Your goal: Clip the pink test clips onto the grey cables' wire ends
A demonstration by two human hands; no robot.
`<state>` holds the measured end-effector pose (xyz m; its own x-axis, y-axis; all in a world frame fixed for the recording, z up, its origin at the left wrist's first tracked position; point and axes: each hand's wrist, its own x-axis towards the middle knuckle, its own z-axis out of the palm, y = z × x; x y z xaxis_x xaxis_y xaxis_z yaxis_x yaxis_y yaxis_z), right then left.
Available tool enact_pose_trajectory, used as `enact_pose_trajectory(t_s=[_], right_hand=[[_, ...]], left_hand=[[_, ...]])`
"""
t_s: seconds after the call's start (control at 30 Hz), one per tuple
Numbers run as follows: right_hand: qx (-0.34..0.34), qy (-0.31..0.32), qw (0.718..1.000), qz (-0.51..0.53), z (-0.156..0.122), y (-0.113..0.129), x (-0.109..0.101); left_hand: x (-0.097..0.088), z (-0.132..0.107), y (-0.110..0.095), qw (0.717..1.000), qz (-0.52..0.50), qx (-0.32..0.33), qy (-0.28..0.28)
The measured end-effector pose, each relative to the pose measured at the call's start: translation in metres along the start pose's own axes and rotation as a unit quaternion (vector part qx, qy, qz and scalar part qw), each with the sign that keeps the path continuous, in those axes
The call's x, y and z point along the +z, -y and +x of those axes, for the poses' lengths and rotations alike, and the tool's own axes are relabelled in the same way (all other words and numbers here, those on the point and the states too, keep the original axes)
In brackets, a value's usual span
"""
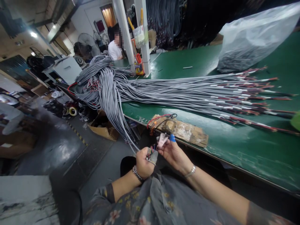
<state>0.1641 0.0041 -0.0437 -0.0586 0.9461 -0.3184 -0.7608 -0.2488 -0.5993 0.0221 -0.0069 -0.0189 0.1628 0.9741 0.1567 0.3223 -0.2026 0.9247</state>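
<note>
— What are our hands doing?
— Our left hand [142, 164] is fisted around a grey cable [134, 146], with its coloured wire ends [152, 147] poking out. Our right hand [174, 153] pinches a small pale piece [162, 139] beside them.
— And where is the cable?
— Below the green table [246, 147] edge, trailing from the grey bundle [175, 92].

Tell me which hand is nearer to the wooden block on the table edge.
Right. The right hand is just below the block; the left hand is lower and further left, gripping a grey cable.
</note>
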Motion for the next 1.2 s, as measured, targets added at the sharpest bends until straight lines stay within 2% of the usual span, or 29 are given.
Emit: enact_pose_trajectory(t_s=[0.1,0.33,0.4,0.5,0.6,0.7,0.8,0.9,0.97,1.07,1.2], right_hand=[[0.012,0.015,1.000,-0.004,-0.002,0.000,-0.006],[0.042,-0.012,0.999,0.003,-0.006,-0.001,-0.015],[0.033,-0.015,0.999,-0.011,-0.007,-0.001,-0.016],[0.005,-0.015,0.999,-0.050,-0.011,0.001,-0.017],[-0.031,-0.024,0.992,-0.124,-0.017,0.004,-0.019],[-0.079,-0.032,0.966,-0.244,-0.027,0.009,-0.023],[-0.107,0.024,0.928,-0.356,-0.040,0.014,-0.025],[-0.130,0.072,0.903,-0.403,-0.053,0.018,-0.025],[-0.152,0.083,0.887,-0.428,-0.060,0.020,-0.025],[-0.172,0.098,0.869,-0.453,-0.067,0.023,-0.024],[-0.188,0.108,0.856,-0.469,-0.066,0.027,-0.020]], left_hand=[[-0.002,-0.003,0.003,1.000,-0.021,-0.020,0.001],[-0.001,-0.004,0.007,0.983,-0.133,-0.123,0.005],[0.000,-0.002,0.005,0.976,-0.164,-0.140,0.025],[0.002,0.000,0.002,0.967,-0.200,-0.138,0.077],[0.005,0.000,0.001,0.970,-0.198,-0.112,0.088],[0.008,-0.003,0.004,0.979,-0.145,-0.105,0.094],[0.008,-0.007,0.007,0.989,-0.014,-0.050,0.137],[0.009,-0.010,0.007,0.975,0.141,0.041,0.165],[0.010,-0.011,0.007,0.963,0.197,0.072,0.172],[0.013,-0.011,0.008,0.955,0.225,0.073,0.179],[0.014,-0.011,0.010,0.950,0.233,0.032,0.208]])
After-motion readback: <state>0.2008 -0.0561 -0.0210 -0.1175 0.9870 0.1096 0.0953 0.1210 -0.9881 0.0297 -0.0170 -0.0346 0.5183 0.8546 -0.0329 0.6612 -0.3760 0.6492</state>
